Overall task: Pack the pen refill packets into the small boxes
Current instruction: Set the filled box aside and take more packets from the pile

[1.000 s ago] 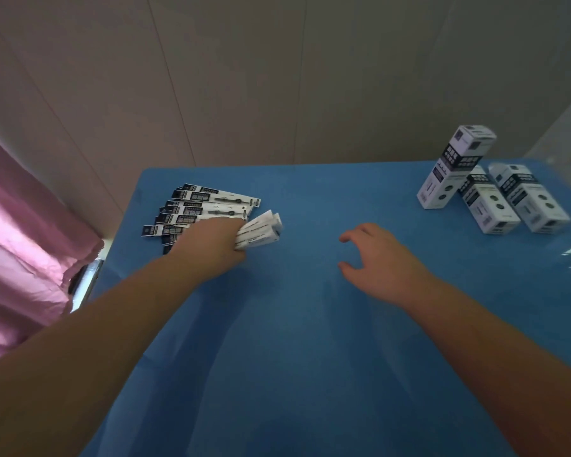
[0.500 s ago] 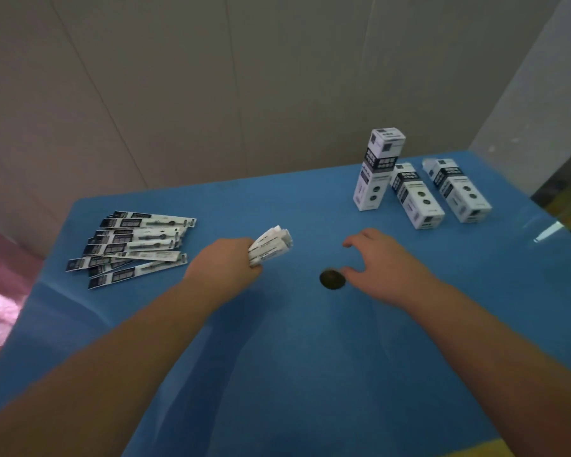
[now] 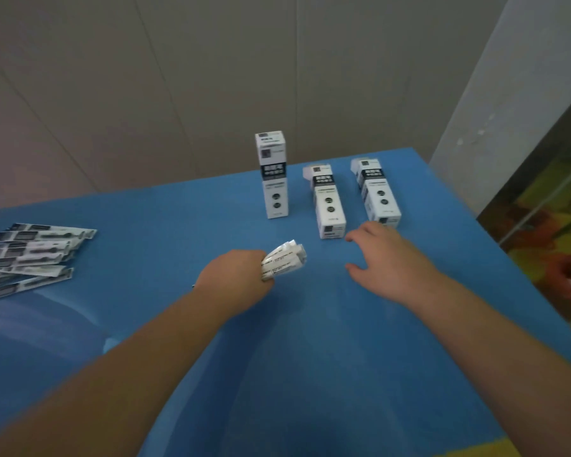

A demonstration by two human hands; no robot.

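The left hand (image 3: 236, 278) grips a bundle of white paper refill packets (image 3: 284, 260), ends forward, likely for boxing; the right hand (image 3: 388, 258), fingers spread and empty, reaches toward the lying white-and-black cardboard boxes (image 3: 328, 201); more packets (image 3: 30, 255) lie fanned far left on the blue table (image 3: 310, 357).

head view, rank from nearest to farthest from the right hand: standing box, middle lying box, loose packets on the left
Measured from the right hand:
1. Middle lying box, just beyond the fingers, lying flat.
2. Standing box, upright, farther back and to the left.
3. Loose packets, fanned out at the table's far left edge, beyond the left hand.
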